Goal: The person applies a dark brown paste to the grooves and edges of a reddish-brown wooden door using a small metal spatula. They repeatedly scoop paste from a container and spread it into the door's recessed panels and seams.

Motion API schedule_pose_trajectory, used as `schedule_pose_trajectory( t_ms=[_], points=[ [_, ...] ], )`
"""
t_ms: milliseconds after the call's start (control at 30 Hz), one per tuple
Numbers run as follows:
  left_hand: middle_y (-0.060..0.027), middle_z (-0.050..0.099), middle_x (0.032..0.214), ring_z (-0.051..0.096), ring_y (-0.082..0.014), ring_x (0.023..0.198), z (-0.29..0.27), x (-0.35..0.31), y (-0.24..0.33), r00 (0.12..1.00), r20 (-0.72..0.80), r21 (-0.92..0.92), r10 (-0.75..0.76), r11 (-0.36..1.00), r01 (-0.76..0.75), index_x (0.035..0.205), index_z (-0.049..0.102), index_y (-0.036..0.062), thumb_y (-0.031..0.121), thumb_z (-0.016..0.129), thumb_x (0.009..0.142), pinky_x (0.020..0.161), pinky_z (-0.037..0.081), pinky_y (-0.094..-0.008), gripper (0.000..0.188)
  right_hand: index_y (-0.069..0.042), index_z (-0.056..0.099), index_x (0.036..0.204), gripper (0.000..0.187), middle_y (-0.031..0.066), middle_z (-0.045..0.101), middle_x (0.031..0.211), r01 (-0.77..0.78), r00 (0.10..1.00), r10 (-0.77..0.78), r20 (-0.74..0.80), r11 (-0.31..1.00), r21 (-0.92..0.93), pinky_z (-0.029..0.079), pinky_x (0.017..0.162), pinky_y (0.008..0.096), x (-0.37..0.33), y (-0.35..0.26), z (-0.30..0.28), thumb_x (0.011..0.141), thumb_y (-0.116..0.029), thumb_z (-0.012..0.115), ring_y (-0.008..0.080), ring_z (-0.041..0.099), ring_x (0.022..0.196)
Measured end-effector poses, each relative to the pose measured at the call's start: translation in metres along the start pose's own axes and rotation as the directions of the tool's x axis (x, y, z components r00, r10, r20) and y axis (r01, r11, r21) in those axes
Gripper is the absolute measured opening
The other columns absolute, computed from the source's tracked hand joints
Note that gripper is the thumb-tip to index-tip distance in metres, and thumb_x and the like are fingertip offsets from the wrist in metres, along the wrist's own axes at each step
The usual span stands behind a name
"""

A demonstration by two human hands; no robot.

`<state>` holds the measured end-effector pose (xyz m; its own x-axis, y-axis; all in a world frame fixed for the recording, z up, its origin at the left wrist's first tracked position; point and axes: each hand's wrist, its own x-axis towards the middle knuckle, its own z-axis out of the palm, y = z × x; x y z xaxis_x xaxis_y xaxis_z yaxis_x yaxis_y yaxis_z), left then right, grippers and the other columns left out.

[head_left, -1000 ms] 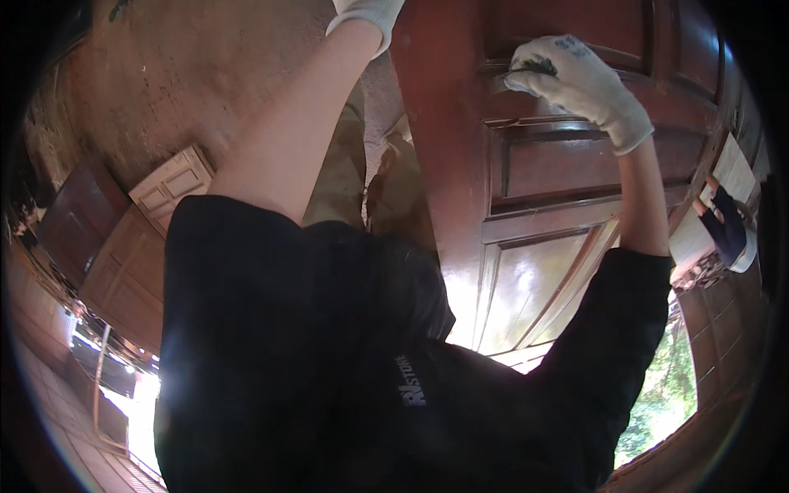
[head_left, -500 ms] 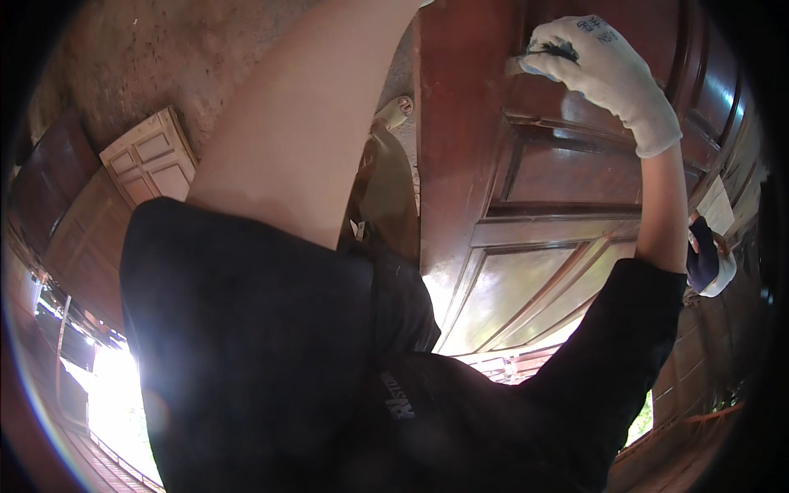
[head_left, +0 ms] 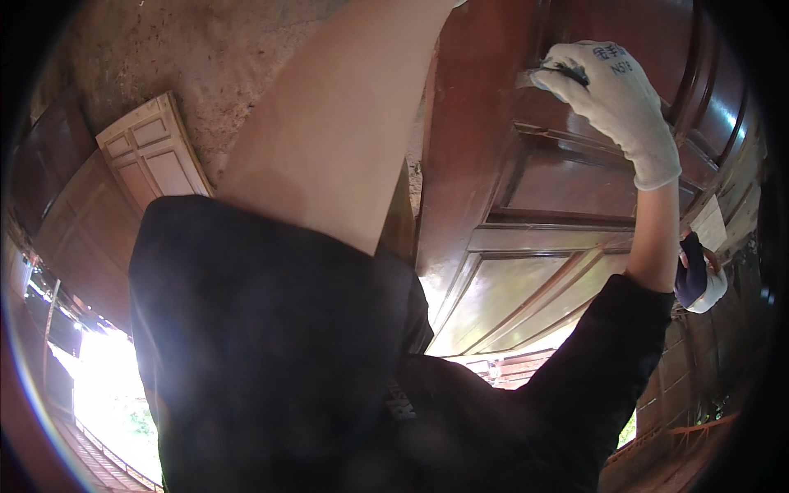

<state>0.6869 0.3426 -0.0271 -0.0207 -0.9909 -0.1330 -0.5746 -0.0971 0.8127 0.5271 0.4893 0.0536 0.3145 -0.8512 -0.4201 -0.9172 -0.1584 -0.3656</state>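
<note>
Though gloved, right hand (head_left: 615, 103) curled round thin object (head_left: 526, 79).

Right hand (head_left: 608, 94), white-gloved: one. Glove edge (head_left: 459, 3) at the top: one. Thin item (head_left: 526, 78) held, kind unclear: one. Bare forearms (head_left: 329, 131): two. Black shirt (head_left: 263, 329): one. Large red-brown door (head_left: 460, 123): one. Smaller panels (head_left: 89, 238): three (pale, brown, dark). Co-worker (head_left: 694, 275): one. Pale board (head_left: 710, 223): one.
</note>
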Motion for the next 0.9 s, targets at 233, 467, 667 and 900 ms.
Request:
schedule_pose_trajectory(
  t_ms=[233, 467, 667, 900],
  points=[
    [-0.0320, 0.065, 0.122, 0.062, -0.0459, 0.118, 0.000, 0.000, -0.002, 1.000, 0.000, -0.013, -0.017, 1.000, 0.017, 0.134, 0.048, -0.0028, 0.061, 0.073, 0.080, 0.101, 0.049, -0.0492, 0.088, -0.011, 0.070, 0.092, 0.029, 0.0064, 0.067, 0.074, 0.070, 0.995, -0.075, -0.058, 0.994, -0.078, 0.053, 0.072, 0.0402, -0.008, 0.000, -0.005, 0.089, -0.040, 0.072, 0.0270, 0.066, 0.073],
    [-0.0310, 0.066, 0.121, 0.063, -0.0445, 0.117, -0.002, -0.002, 0.001, 0.999, 0.015, -0.022, -0.034, 0.999, 0.034, 0.134, 0.048, -0.0016, 0.060, 0.074, 0.079, 0.101, 0.050, -0.0483, 0.087, -0.007, 0.070, 0.090, 0.022, 0.0097, 0.064, 0.074, 0.085, 0.996, -0.086, -0.028, 0.995, -0.055, 0.048, 0.070, 0.0403, -0.012, -0.002, -0.003, 0.091, -0.029, 0.071, 0.0297, 0.061, 0.068],
    [-0.0301, 0.066, 0.121, 0.064, -0.0433, 0.116, -0.007, -0.003, 0.006, 0.999, 0.014, -0.048, -0.039, 0.998, 0.039, 0.133, 0.048, -0.0012, 0.061, 0.074, 0.078, 0.100, 0.050, -0.0479, 0.087, -0.006, 0.070, 0.089, 0.021, 0.0096, 0.065, 0.076, -0.053, 0.998, 0.051, 0.039, 0.997, 0.054, 0.047, 0.066, 0.0392, -0.010, -0.010, 0.002, 0.089, -0.027, 0.073, 0.0294, 0.061, 0.067],
    [-0.0288, 0.068, 0.119, 0.066, -0.0424, 0.113, -0.006, 0.001, -0.001, 0.999, -0.004, -0.043, -0.043, 0.998, 0.043, 0.129, 0.049, 0.0000, 0.061, 0.075, 0.078, 0.099, 0.051, -0.0478, 0.084, -0.004, 0.068, 0.087, 0.022, 0.0096, 0.067, 0.077, -0.012, 1.000, 0.010, 0.024, 0.994, 0.106, 0.047, 0.065, 0.0385, -0.015, -0.021, 0.002, 0.089, -0.026, 0.073, 0.0294, 0.062, 0.069]
  ],
)
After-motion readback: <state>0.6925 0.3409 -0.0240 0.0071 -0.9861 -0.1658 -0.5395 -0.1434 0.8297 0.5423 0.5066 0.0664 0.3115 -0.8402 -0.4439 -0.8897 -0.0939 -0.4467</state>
